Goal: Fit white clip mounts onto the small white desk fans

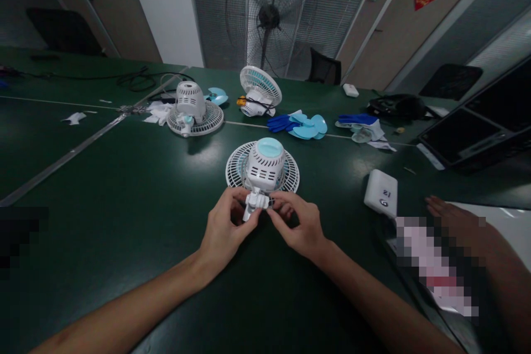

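Note:
A small white clip fan (pixel 265 168) lies face down on the green table, its light-blue rear cap upward and its round grille underneath. The white clip (pixel 256 201) at its base points toward me. My left hand (pixel 224 224) pinches this clip from the left between thumb and fingers. At the clip's right end, the thumb and forefinger of my right hand (pixel 301 224) close around something small, perhaps thin metal, too small to make out. The other fingers of the right hand are curled.
Behind stand a second face-down fan (pixel 191 102) and a tilted fan (pixel 260 91). Light-blue fan blades (pixel 309 127) lie beside blue gloves (pixel 282 123). To the right are a white power bank (pixel 381 192) and another person's hand (pixel 460 221). A metal strip (pixel 70 154) crosses the left side.

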A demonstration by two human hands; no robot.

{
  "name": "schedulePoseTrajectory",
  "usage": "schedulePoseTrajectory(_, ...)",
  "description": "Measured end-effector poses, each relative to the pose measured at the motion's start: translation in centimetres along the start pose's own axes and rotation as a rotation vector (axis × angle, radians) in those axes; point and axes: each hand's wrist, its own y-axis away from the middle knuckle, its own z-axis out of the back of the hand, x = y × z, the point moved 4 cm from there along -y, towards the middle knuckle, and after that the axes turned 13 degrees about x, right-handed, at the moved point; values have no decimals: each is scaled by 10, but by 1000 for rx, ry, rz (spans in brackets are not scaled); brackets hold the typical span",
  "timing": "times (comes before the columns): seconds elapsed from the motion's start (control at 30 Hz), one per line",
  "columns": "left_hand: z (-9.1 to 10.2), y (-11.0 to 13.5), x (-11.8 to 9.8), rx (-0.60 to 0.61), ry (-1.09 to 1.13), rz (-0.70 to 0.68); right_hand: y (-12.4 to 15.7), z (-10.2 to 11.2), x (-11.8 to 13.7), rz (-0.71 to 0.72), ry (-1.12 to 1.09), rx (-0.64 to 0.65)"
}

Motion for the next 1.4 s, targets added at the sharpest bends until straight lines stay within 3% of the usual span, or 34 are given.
schedulePoseTrajectory(0.1, 0, 0, 0, 0, 2, 2, 2, 3, 1, 86, 117, 4)
schedulePoseTrajectory(0.27, 0, 1, 1, -5, 4, 9, -3, 3, 5, 44, 89, -12)
schedulePoseTrajectory(0.37, 0, 1, 1, 3, 10, 10, -7, -3, 1, -106, -138, 12)
schedulePoseTrajectory(0.47, -1, 1, 1, -1, 10, 11, -7, -18, -9, -346, -521, 148)
schedulePoseTrajectory(0.53, -1, 1, 1, -4, 7, 11, -4, -22, -13, -400, -630, 143)
schedulePoseTrajectory(0.63, 0, 1, 0, -3, 5, 5, -1, -13, -11, -248, -479, 11)
schedulePoseTrajectory(0.73, 0, 1, -1, -4, -3, 3, 1, -4, -2, -25, -210, -1)
schedulePoseTrajectory(0.8, 1, 1, -1, -4, -7, 3, 0, -2, 3, 40, -99, 3)
schedulePoseTrajectory(0.97, 1, 1, 0, 0, 15, 8, -4, -3, 3, -25, -144, -38)
schedulePoseTrajectory(1.07, 1, 1, 0, -10, 21, 10, -7, -8, -3, -164, -340, -39)
schedulePoseTrajectory(1.2, 0, 1, 3, -13, 22, 29, -11, -19, -11, -328, -547, 54)
schedulePoseTrajectory(1.3, 1, 1, 3, -20, 26, 32, -12, -19, -11, -323, -526, 66)
schedulePoseTrajectory(1.4, 1, 1, 2, -12, 32, 32, -10, -9, -8, -189, -369, -23)
